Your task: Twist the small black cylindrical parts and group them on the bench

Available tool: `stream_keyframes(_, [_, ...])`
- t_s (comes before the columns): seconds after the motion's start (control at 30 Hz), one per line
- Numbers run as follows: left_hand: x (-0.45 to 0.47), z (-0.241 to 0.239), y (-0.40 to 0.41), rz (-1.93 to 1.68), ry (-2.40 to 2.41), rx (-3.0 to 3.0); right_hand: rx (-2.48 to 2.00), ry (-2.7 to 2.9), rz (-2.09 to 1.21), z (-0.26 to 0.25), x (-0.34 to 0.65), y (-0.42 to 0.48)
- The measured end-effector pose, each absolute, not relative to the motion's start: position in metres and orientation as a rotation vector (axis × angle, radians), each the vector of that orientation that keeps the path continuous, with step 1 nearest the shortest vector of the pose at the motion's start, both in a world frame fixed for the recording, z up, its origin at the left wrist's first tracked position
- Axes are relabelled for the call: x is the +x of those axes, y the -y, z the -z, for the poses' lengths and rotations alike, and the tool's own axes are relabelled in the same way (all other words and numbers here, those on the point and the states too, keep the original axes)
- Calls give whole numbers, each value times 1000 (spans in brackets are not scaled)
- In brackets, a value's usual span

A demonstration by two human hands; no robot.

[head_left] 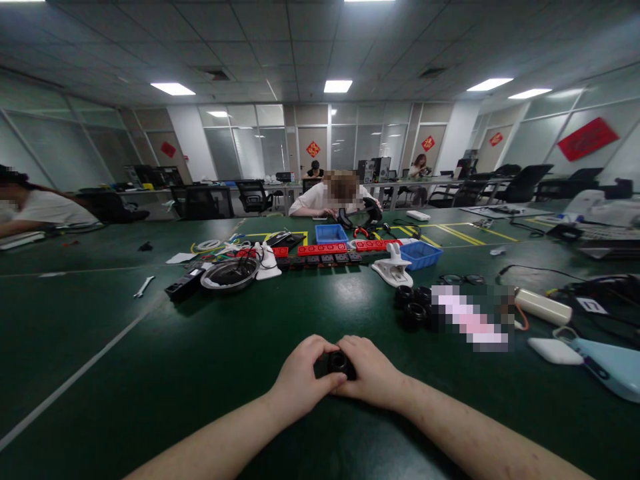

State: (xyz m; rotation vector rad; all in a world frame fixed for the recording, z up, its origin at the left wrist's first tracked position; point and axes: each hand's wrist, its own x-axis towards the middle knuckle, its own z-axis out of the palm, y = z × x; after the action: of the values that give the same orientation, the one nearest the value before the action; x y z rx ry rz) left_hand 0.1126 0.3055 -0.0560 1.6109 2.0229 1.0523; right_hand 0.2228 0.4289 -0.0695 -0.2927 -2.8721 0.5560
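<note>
Low in the middle of the head view, a small black round part (339,362) with a hole in its centre is held just over or on the green table (220,373). My left hand (304,372) pinches it from the left, thumb below and index finger above. From the other side my right hand (371,370) wraps round it, with its fingertips meeting the left ones. The part's underside and far edge are hidden by the fingers. Several similar black round parts (415,312) lie grouped to the right, apart from both hands.
Ahead lie a metal bowl (229,275) with cables, red socket strips (325,249), a white clip stand (393,268) and blue trays (423,255). A wrench (144,287) is at left; a white case (555,351) and light-blue pouch (613,367) at right. A person (325,197) sits opposite.
</note>
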Motion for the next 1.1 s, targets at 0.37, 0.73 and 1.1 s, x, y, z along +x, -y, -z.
stream_keyframes(0.37, [95,60,-309,-1005,-1837,1663,42,2893,-1089,60,225,-452])
stream_keyframes(0.73, [97,62,-311,-995,-1844,1663,7,2890,-1076,65,222,-451])
stream_keyframes(1.1, [97,64,-310,-1027,-1806,1647,-84,2896,-1024,65,222,-448])
